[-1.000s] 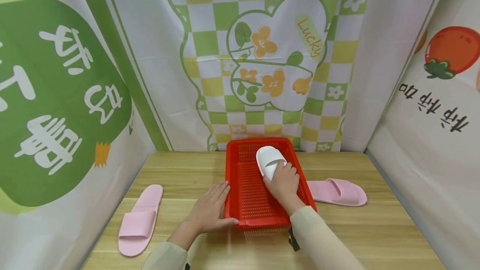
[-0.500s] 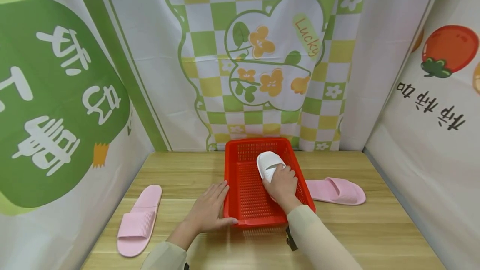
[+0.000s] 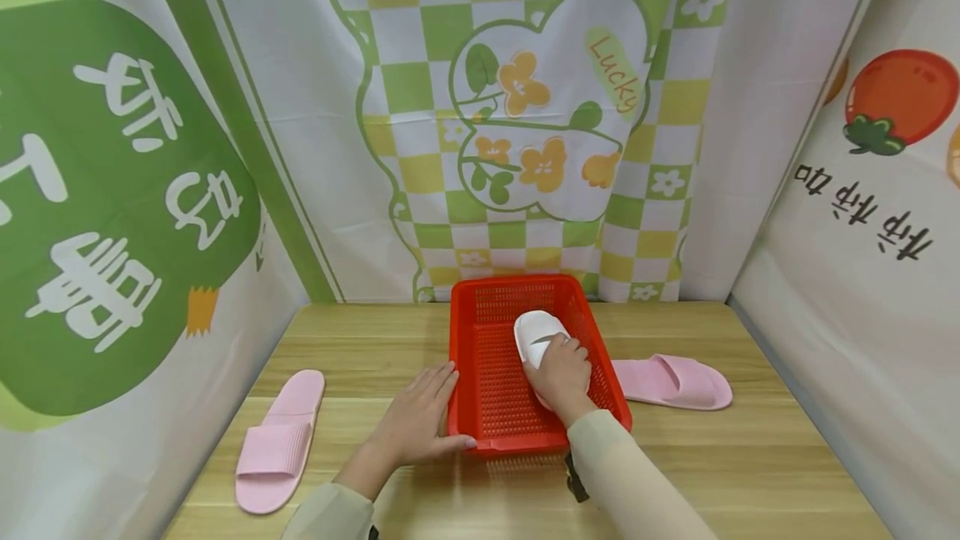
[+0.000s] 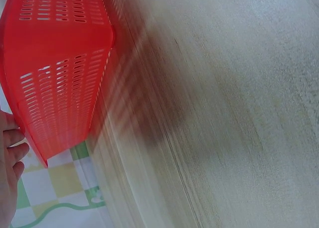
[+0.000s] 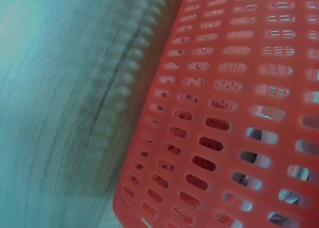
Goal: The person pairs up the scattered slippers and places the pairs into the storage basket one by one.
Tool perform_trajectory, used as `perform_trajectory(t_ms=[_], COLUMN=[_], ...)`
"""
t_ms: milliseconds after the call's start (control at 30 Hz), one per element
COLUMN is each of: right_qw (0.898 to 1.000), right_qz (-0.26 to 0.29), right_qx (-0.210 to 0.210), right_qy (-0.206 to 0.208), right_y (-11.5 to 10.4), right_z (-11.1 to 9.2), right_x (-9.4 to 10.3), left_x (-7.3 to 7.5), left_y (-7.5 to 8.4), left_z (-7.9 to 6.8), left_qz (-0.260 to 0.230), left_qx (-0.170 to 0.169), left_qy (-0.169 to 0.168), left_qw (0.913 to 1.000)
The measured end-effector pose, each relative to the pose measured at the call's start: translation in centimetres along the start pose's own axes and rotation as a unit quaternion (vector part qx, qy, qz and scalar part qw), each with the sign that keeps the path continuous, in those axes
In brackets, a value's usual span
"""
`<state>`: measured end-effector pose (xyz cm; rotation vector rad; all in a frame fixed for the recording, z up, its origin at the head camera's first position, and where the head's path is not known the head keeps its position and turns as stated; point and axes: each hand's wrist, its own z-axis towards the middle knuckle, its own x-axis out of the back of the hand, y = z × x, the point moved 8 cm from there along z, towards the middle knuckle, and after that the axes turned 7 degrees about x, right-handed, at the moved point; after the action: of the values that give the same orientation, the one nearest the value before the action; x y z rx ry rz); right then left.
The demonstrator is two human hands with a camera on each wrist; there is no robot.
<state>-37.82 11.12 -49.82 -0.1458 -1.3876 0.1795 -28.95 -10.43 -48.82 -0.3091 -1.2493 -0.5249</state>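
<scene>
A white slipper (image 3: 534,329) is inside the red plastic basket (image 3: 525,443), toe toward the back. My right hand (image 3: 562,373) grips it over the strap and hides most of its heel half. Against the basket's left side rests my left hand (image 3: 417,419), fingers fairly straight along the rim and thumb at the near corner. In the left wrist view, the fingertips (image 4: 17,151) meet the basket's rim. The right wrist view shows only the perforated basket wall (image 5: 224,78) and the wood; the right hand is hidden there.
One pink slipper (image 3: 276,450) lies on the wooden table (image 3: 750,473) at the left. Another pink slipper (image 3: 686,382) lies right of the basket, its end partly behind the basket wall. A printed checkered curtain (image 3: 427,182) hangs behind the basket, with cloth walls on both sides.
My right hand has brought the white slipper slightly nearer to me and lower into the basket. The left hand and both pink slippers have stayed in place.
</scene>
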Motion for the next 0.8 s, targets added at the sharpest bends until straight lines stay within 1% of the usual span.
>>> perform_trajectory(t_ms=[167, 400, 800], right_qw=[1.000, 1.000, 0.999], right_qz=[0.004, -0.016, -0.010], right_qx=[-0.005, -0.004, -0.012], right_qy=[-0.012, -0.021, -0.034], right_y=[0.1, 0.1, -0.3], right_z=[0.0, 0.1, -0.2], right_x=[-0.4, -1.2, -1.6], left_x=[0.0, 0.1, 0.0], left_y=[0.0, 0.0, 0.0], left_z=[-0.1, -0.1, -0.1], left_qz=[0.005, 0.005, 0.003], left_qx=[-0.001, -0.005, -0.003], left_qy=[-0.001, 0.006, 0.001], left_qw=[1.0000, 1.0000, 1.0000])
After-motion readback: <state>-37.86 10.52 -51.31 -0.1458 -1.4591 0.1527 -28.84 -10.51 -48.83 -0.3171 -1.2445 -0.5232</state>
